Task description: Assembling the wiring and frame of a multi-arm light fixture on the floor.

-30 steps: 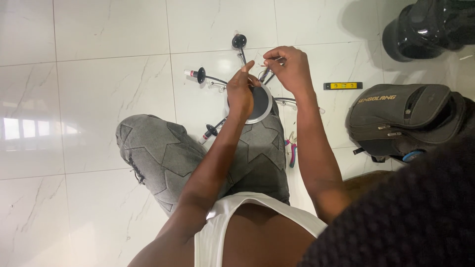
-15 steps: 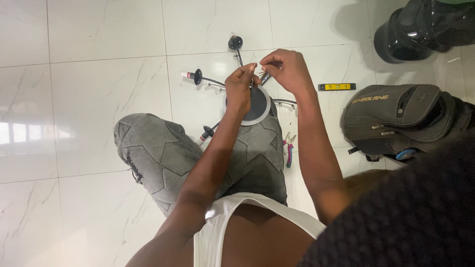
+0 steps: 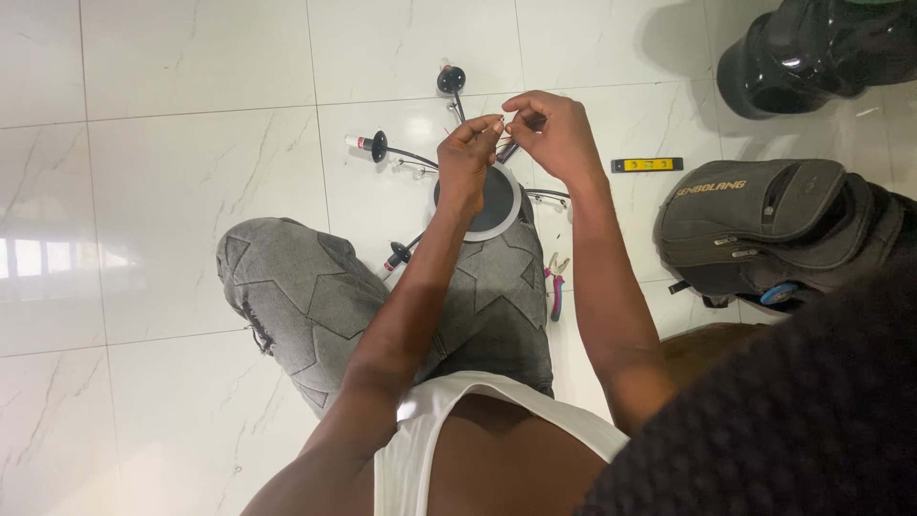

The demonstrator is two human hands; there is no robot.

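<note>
Pinching thin wires (image 3: 499, 134), left hand (image 3: 466, 162) and right hand (image 3: 554, 139) met at 12 o'clock above one lamp (image 3: 482, 196); one pair of pliers (image 3: 555, 287) lay at 5 o'clock.

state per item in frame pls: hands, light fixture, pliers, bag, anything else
left hand: fingertips pinched on thin wires, over the fixture
right hand: pinching the same wires, close to the left
wires: held between both hands
light fixture: lying on floor, round plate up, arms spread
pliers: flat on floor, untouched
backpack: lying flat on floor
small level: flat on tile, untouched
</note>
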